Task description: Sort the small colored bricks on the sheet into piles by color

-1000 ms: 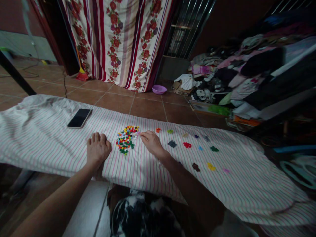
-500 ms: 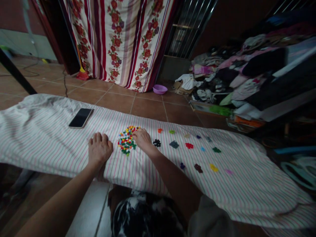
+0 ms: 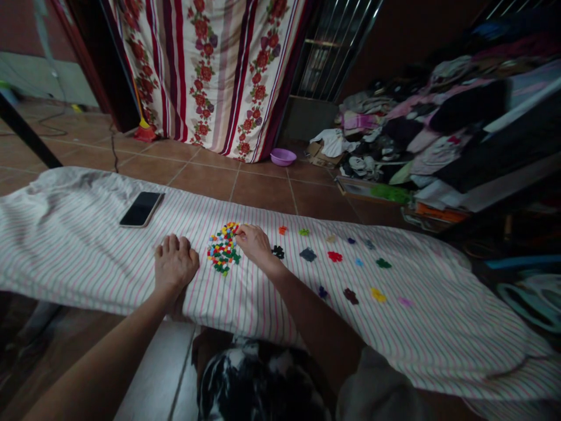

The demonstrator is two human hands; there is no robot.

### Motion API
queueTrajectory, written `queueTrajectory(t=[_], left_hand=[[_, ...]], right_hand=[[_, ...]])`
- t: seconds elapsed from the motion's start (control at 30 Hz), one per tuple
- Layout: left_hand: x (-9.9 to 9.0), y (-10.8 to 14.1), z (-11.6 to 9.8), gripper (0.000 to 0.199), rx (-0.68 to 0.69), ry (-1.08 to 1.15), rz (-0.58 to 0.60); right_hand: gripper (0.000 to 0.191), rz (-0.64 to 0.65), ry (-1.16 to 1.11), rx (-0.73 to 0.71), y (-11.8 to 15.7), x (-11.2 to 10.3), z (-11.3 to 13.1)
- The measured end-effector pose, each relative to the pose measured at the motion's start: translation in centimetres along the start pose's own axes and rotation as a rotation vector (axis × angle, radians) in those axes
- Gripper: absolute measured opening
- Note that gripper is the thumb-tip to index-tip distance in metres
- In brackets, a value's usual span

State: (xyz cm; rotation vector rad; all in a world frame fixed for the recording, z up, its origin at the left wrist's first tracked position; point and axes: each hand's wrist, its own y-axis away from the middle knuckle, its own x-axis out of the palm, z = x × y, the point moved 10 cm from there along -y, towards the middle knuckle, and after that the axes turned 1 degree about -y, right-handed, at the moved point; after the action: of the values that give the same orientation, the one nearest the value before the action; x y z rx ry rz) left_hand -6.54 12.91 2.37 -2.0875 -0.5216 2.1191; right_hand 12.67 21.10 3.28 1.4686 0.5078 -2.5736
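While the striped cloth spread widest, running beneath the mixed pile of coloured pieces and far out on both sides of it, a floral curtain hung well beyond that pile, and a heap of clothes lay far behind it to the right. The left hand rested palm down on the cloth just left of the mixed pile, its fingers laid out and grasping nothing visible. The right hand, well apart from the left, was at the pile's right edge, thumb and fingertips bunched by the pieces; whether they were closed on one could not be told. A purple basin stood on the floor beyond the pile, to its right, and a dark-screened phone lay left of the pile and farther back. Smallest were the single-colour clusters, all right of the mixed pile: the black cluster nearest it, the grey cluster and red cluster farther along, and the yellow cluster farther still, toward the person.
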Motion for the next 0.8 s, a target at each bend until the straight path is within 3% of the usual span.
queueTrajectory(t=[0.23, 0.43, 0.57, 0.8], left_hand=[[-0.3, 0.0, -0.1, 0.04, 0.006, -0.038, 0.003], [-0.6, 0.1, -0.3, 0.039, -0.003, -0.06, 0.023], [-0.8, 0.2, -0.4, 0.039, 0.005, -0.069, 0.016], [-0.6, 0.1, -0.3, 0.038, -0.003, -0.073, 0.041]], right_hand=[[0.007, -0.122, -0.227, 0.127, 0.2, -3.9, -4.8], [0.023, -0.128, -0.206, 0.208, 2.0, -7.9, -10.2], [0.023, -0.041, -0.15, 0.188, 3.3, -8.1, -11.5], [0.03, 0.045, 0.003, 0.116, 4.0, -6.1, -10.8]])
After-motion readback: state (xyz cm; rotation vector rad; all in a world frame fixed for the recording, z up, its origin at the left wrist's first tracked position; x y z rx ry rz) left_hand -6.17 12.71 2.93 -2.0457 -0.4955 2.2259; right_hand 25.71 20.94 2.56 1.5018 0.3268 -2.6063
